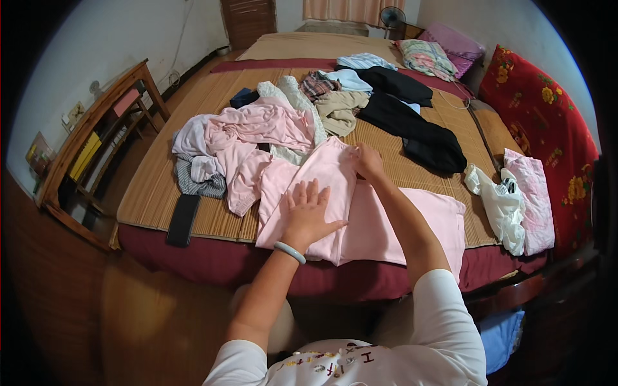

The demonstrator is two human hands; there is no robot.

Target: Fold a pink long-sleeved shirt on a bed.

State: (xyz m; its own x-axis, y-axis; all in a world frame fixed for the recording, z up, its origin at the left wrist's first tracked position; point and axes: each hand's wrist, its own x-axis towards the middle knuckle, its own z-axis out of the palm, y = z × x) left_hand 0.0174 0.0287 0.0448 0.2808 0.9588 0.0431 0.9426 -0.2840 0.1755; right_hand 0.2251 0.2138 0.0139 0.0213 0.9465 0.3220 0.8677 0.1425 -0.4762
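— Now, how far along are you?
— My left hand lies flat and open on the pink garment at the bed's near edge; my right hand pinches its folded flap. It's half folded, and the clothes pile remains.

Two hands, left and right, are counted on one pink garment. One black phone, two pillows and one fan are counted.
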